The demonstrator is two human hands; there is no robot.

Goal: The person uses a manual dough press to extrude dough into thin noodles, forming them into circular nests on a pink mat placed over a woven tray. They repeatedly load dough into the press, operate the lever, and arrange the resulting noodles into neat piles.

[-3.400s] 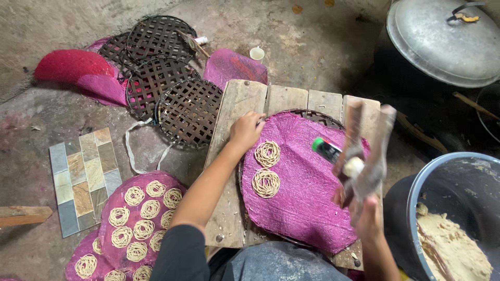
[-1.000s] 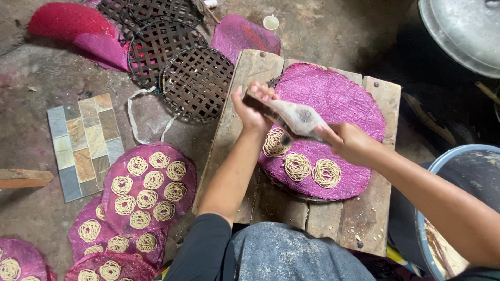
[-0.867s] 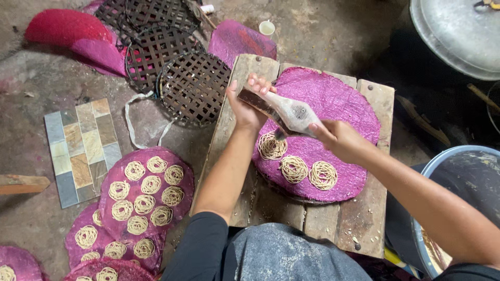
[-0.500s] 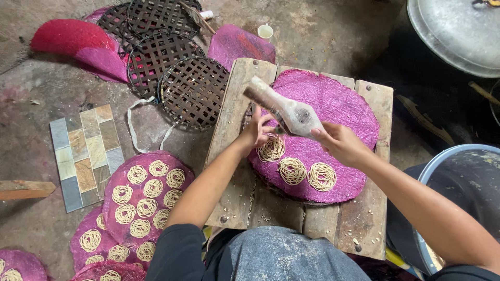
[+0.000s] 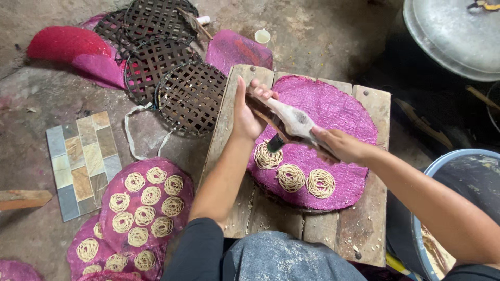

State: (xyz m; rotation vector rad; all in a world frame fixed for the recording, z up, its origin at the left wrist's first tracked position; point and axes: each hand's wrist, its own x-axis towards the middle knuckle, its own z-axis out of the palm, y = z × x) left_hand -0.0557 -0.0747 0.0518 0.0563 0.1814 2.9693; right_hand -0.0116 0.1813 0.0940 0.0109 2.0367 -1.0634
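Rough wooden boards (image 5: 229, 171) carry the pink mat (image 5: 338, 109), where my left hand (image 5: 245, 112) and right hand (image 5: 341, 147) both clamp the noodle press (image 5: 291, 122); I'd squeeze evenly, circling over the third coil (image 5: 267, 156).

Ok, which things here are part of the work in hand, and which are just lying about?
In use:
- left hand and right hand on the dough-smeared wooden press
- round purple mat with three pale noodle coils
- plank table

Lying about:
- dark woven lattice trays
- patchwork tile square
- small cup
- grey metal lid
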